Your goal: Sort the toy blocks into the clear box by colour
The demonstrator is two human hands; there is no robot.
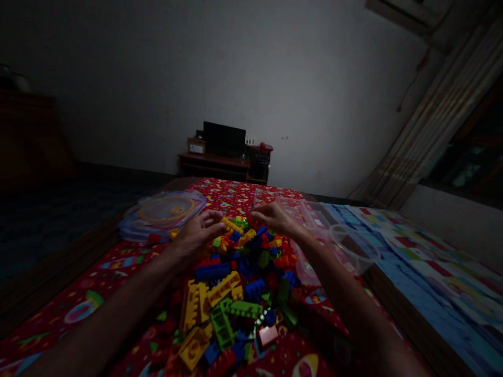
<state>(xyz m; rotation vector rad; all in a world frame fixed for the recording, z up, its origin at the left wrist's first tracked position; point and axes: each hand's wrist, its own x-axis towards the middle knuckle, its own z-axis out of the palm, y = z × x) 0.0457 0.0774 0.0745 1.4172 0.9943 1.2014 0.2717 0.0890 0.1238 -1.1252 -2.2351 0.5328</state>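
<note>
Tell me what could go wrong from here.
The loose heap of multicoloured plastic bricks could slide and scatter if the left hand or right hand disturbs it. The right forearm appears near a round, clear plastic tub and might knock it. In this dim light, dark blue plastic bricks could be overlooked.

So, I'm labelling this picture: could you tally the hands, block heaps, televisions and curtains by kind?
Left hand and right hand: 2
Block heap: 1
Television: 1
Curtain: 1
Total: 5
Single blocks overlap too much to count.
</note>
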